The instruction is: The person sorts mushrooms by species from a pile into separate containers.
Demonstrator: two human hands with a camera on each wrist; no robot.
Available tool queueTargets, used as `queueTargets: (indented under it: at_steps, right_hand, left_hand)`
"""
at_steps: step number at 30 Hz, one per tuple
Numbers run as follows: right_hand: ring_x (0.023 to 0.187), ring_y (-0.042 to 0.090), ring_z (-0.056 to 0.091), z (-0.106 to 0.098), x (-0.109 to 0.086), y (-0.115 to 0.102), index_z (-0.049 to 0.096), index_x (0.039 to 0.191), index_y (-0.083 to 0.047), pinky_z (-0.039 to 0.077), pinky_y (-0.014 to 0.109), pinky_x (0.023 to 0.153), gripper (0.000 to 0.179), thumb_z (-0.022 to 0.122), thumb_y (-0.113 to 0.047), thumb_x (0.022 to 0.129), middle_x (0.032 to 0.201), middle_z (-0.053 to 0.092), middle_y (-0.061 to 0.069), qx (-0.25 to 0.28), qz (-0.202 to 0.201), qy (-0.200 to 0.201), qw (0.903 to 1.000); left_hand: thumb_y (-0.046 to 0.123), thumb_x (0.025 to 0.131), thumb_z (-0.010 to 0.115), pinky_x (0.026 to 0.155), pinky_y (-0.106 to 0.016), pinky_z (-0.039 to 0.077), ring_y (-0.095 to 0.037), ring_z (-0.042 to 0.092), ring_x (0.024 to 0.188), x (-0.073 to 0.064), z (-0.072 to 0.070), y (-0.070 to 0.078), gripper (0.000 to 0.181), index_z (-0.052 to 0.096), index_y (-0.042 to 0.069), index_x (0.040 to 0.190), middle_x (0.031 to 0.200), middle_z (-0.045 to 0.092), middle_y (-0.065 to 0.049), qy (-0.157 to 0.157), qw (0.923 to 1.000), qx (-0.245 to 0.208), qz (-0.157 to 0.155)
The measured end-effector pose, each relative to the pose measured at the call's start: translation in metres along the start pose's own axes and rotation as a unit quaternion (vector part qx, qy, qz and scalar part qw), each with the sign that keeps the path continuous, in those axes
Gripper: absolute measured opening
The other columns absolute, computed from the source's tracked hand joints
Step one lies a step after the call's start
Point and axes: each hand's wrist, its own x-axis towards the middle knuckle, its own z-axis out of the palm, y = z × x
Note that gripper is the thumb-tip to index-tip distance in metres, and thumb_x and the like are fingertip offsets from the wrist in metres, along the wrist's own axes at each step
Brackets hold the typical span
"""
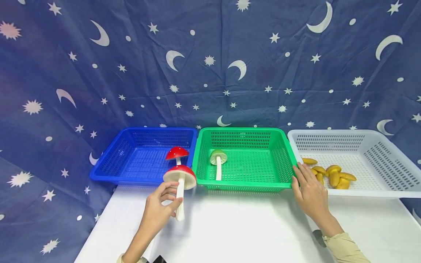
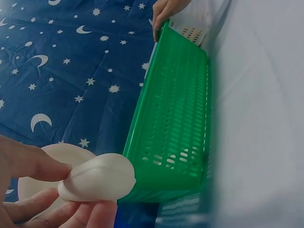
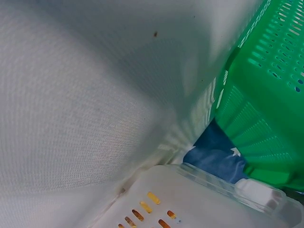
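My left hand (image 1: 161, 204) pinches the white stem of a red-capped toy mushroom (image 1: 180, 175) between thumb and fingers. The mushroom is upright in front of the blue basket (image 1: 108, 178), where a second red mushroom (image 1: 177, 152) shows behind it. In the left wrist view the pale end of the stem (image 2: 102, 178) points at the camera. My right hand (image 1: 310, 190) rests with extended fingers at the adjoining rims of the green basket (image 1: 243, 185) and the white basket (image 1: 368, 193). The right wrist view does not show that hand.
A green-capped mushroom (image 1: 218, 160) with a white stem lies in the green basket's left part. Several yellow-brown mushrooms (image 1: 333, 176) sit at the left of the white basket. The three baskets stand in a row on a white-covered table (image 1: 243, 226), before a blue star-patterned cloth (image 1: 204, 44).
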Motion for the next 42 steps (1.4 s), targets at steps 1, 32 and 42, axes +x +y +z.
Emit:
queueTargets:
  at_steps: [1,32,42]
  right_hand:
    - [0.120,0.039,0.050,0.000,0.000,0.000,0.060,0.123,0.003,0.047,0.042,0.043,0.040,0.050,-0.018,0.091,0.130,0.055,0.021,0.000,-0.001,0.001,1.0000]
    - [0.119,0.039,0.051,0.001,0.001,0.001,0.060,0.123,0.002,0.044,0.037,0.039,0.040,0.049,-0.019,0.091,0.130,0.055,0.020,0.001,-0.006,0.002,1.0000]
    - [0.118,0.039,0.052,0.000,0.000,-0.001,0.061,0.122,0.003,0.041,0.034,0.036,0.040,0.049,-0.018,0.090,0.129,0.056,0.020,0.003,-0.002,0.008,1.0000]
  left_hand:
    - [-0.002,0.077,0.073,0.049,-0.034,0.053,-0.018,0.064,0.081,0.002,-0.001,0.001,0.042,0.061,0.011,0.116,0.100,0.062,-0.013,0.002,1.0000,0.002,0.002]
    - [-0.002,0.078,0.070,0.049,-0.036,0.054,-0.007,0.064,0.073,0.053,-0.040,-0.002,0.041,0.059,0.006,0.117,0.101,0.065,-0.015,0.079,0.9956,0.031,0.039]
    - [0.003,0.080,0.071,0.050,-0.033,0.054,-0.005,0.063,0.074,0.075,-0.053,0.000,0.040,0.059,0.004,0.119,0.103,0.065,-0.019,0.090,0.9930,0.069,0.032]
